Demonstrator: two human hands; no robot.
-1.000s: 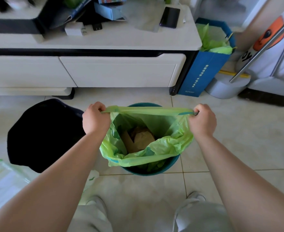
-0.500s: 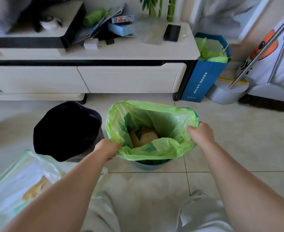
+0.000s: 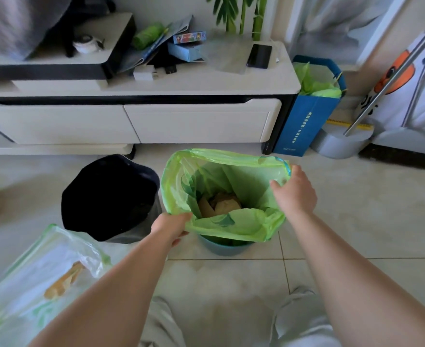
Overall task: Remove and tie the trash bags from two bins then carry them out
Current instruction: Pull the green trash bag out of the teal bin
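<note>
Both arms are bare from the bottom of the view all the way up to the left hand and the right hand, with no sleeves showing. There are no rings, watches or bands on them. The person wears light grey pants, soft and a bit wrinkly.
</note>
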